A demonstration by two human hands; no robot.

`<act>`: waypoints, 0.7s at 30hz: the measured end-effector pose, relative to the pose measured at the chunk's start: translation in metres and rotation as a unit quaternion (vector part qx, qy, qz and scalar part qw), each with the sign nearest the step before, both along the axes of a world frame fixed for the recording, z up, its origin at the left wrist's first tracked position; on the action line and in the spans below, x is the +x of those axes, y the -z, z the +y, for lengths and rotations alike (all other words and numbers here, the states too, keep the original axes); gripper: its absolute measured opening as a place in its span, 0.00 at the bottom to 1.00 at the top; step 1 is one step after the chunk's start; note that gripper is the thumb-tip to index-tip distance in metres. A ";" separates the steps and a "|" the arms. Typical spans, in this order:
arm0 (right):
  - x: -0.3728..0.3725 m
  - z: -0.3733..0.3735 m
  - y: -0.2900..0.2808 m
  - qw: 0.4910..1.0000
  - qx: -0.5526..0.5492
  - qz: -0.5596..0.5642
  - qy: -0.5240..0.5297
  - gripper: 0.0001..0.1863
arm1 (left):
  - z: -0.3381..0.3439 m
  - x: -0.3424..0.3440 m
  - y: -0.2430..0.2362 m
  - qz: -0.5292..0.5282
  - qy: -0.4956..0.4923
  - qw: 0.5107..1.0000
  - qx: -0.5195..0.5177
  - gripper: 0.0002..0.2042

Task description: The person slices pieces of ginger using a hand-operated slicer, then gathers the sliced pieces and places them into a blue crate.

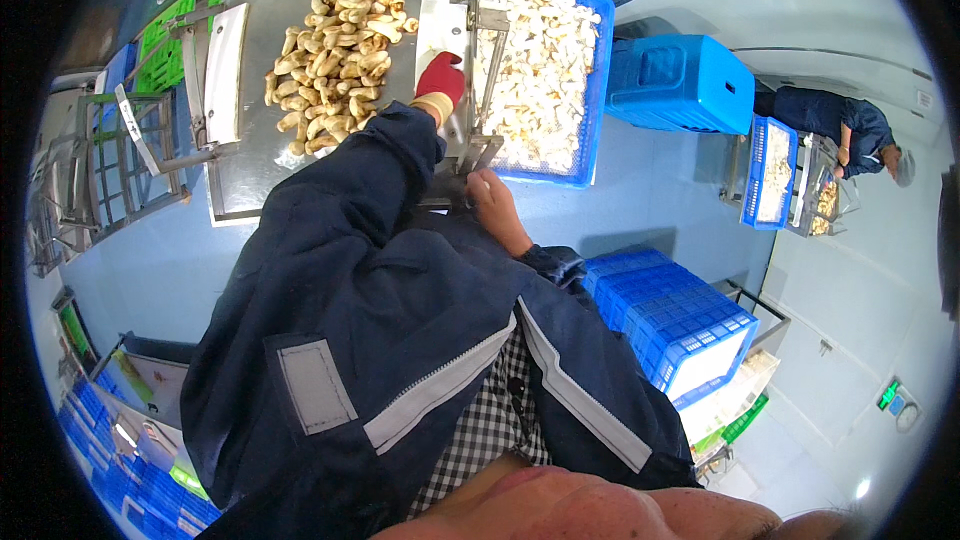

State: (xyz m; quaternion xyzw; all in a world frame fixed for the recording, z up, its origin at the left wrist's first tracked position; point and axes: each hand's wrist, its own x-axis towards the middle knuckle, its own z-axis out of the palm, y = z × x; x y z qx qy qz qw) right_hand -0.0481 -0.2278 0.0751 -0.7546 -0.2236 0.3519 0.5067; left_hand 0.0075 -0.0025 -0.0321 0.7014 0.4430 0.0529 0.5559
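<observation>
My left hand (440,81), in a red glove with a tan cuff, rests over a white board (441,25) beside a metal frame. Its fingers look curled; anything inside them is hidden. Bare and closed, my right hand (491,203) is at the near end of the metal frame (487,80). What it grips is hidden behind its fingers. Whole king oyster mushrooms (335,65) lie heaped on the steel table (240,175), left of the board. Right of the frame, a blue crate (602,50) holds many pale cut mushroom pieces (540,80).
A large blue bin (680,85) stands right of the crate. Stacked blue crates (665,315) are near my right side. At far right a person (835,125) works beside another blue crate (770,170). A second white board (227,75) and metal racks (125,155) stand left.
</observation>
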 end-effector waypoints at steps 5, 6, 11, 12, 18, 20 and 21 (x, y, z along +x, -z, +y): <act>-0.006 0.008 -0.008 0.997 0.003 0.055 -0.046 0.13 | 0.013 -0.006 0.011 -0.007 -0.028 1.000 0.005 0.15; -0.003 0.006 -0.006 0.997 -0.001 0.068 -0.034 0.14 | 0.005 0.000 0.001 0.007 -0.021 1.000 0.004 0.14; 0.007 0.000 -0.008 0.998 0.000 0.054 -0.033 0.14 | -0.025 -0.002 -0.059 -0.077 0.035 0.996 -0.032 0.14; 0.008 -0.001 -0.009 0.998 -0.008 0.050 -0.033 0.14 | -0.028 -0.006 -0.078 -0.082 0.073 0.994 -0.025 0.14; 0.006 0.003 -0.016 0.997 0.000 0.058 -0.044 0.15 | 0.072 -0.082 -0.079 0.022 -0.001 0.905 0.425 0.13; 0.007 0.005 -0.022 0.997 0.000 0.064 -0.040 0.15 | 0.079 -0.098 -0.081 0.101 -0.001 0.885 0.455 0.10; 0.006 0.006 -0.023 0.997 -0.001 0.071 -0.038 0.15 | 0.084 -0.106 -0.073 0.115 0.025 0.882 0.455 0.10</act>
